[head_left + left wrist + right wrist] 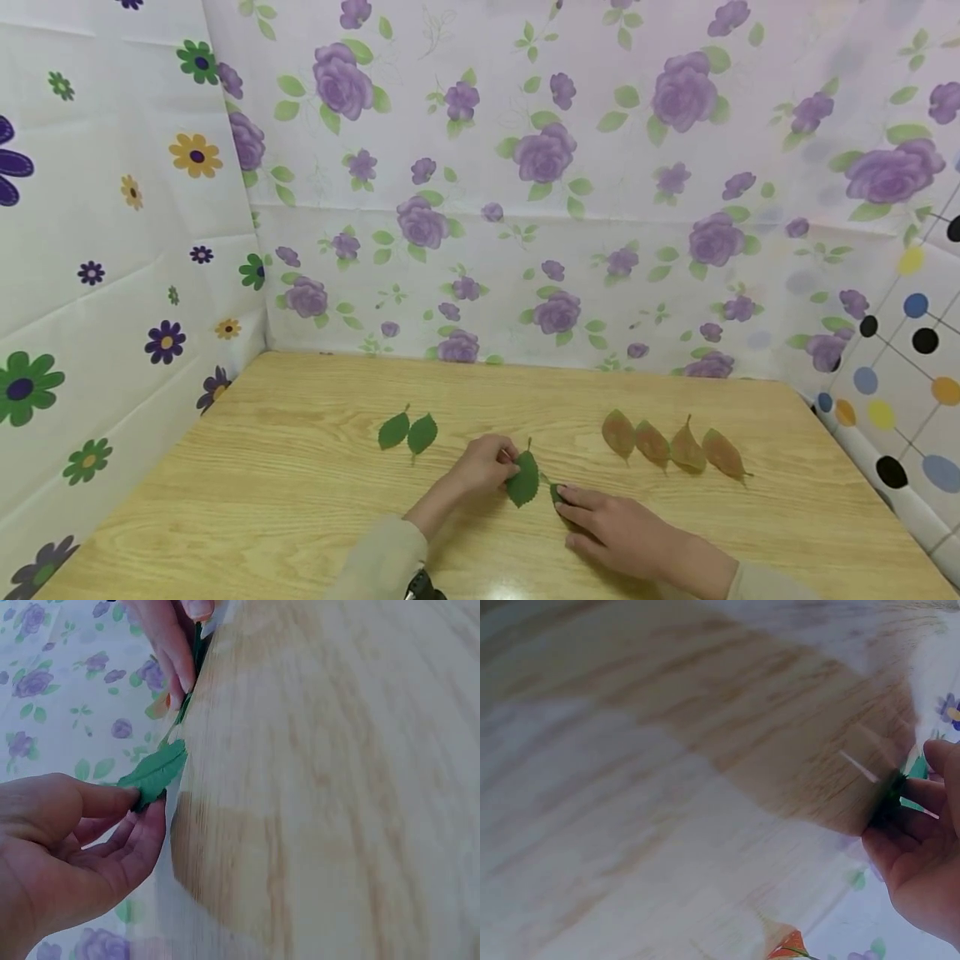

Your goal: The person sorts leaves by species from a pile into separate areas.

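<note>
My left hand pinches a green leaf with toothed edges between thumb and fingers. The left wrist view shows the same leaf by the fingertips, its stem pointing away from the hand. To the right, my right hand lays its extended fingers on another green leaf, mostly covered by them. That leaf appears dark under the fingers in the right wrist view. Two more green leaves lie side by side, left of my left hand.
Farther right on the wooden table lies a row of several orange-brown leaves. A rose-patterned cloth hangs behind the table. Patterned sheets stand at the left and right sides.
</note>
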`<action>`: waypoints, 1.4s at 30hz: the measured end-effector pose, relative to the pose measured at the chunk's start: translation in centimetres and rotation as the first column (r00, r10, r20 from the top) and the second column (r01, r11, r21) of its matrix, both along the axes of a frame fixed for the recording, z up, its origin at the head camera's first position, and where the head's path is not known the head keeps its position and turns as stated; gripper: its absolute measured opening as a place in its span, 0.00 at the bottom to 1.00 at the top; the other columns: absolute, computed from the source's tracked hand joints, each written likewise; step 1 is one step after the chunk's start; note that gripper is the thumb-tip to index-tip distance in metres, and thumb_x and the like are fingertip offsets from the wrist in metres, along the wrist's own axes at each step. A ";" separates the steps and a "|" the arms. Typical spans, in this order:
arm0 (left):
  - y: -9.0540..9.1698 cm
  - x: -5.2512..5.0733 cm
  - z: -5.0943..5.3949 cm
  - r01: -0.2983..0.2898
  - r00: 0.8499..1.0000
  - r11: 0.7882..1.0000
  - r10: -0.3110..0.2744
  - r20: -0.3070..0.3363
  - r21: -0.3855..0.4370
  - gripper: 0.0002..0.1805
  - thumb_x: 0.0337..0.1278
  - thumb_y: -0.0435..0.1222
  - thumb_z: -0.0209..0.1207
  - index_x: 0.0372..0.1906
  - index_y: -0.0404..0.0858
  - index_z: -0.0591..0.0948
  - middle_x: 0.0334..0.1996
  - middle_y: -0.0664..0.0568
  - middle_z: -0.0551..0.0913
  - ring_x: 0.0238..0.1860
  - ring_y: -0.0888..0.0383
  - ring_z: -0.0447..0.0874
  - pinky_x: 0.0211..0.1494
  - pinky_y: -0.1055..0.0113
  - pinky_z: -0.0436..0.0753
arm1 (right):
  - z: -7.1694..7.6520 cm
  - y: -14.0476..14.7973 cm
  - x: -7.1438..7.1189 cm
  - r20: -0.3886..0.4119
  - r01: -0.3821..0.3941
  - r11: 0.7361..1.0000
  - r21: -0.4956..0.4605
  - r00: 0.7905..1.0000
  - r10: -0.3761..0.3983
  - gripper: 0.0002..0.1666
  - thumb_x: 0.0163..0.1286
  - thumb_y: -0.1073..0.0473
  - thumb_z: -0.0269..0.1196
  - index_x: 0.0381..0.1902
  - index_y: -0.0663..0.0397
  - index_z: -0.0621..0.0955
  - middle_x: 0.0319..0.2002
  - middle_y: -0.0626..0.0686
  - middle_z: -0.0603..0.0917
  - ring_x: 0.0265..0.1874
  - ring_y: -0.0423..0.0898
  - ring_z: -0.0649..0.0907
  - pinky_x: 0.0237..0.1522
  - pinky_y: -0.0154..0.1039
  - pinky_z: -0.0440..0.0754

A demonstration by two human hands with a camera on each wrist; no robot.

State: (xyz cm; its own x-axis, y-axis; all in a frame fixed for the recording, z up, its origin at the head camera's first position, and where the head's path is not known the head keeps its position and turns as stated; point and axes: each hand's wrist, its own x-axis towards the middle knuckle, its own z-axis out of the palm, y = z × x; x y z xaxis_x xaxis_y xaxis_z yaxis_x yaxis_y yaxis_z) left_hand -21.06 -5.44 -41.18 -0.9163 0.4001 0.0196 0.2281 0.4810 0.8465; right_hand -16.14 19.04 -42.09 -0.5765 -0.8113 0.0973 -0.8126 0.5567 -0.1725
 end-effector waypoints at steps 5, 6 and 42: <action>-0.8 -0.5 0.3 0.033 0.999 0.999 -0.033 0.004 0.007 0.03 0.60 0.24 0.58 0.39 0.28 0.79 0.32 0.48 0.78 0.33 0.55 0.80 0.33 0.65 0.84 | 0.1 -0.2 -0.1 -0.011 0.015 1.000 -0.016 1.000 -0.015 0.28 0.76 0.47 0.51 0.57 0.66 0.79 0.60 0.64 0.76 0.55 0.57 0.79 0.49 0.47 0.81; -1.0 -0.5 0.4 0.036 0.999 0.999 -0.036 0.010 0.008 0.04 0.61 0.24 0.57 0.39 0.28 0.79 0.33 0.47 0.78 0.34 0.55 0.79 0.34 0.64 0.84 | 0.1 -0.3 -0.2 -0.022 0.015 1.000 -0.023 1.000 -0.015 0.27 0.76 0.48 0.52 0.56 0.66 0.79 0.59 0.64 0.76 0.54 0.57 0.80 0.48 0.47 0.82; -8.3 -4.4 1.8 -0.300 0.954 0.947 0.299 -0.027 -0.119 0.09 0.51 0.20 0.61 0.39 0.21 0.78 0.34 0.39 0.80 0.32 0.47 0.83 0.37 0.61 0.85 | 0.9 -0.9 -1.8 0.232 0.142 0.965 -0.223 0.969 -0.089 0.20 0.56 0.68 0.70 0.46 0.71 0.82 0.52 0.67 0.79 0.49 0.63 0.80 0.44 0.42 0.84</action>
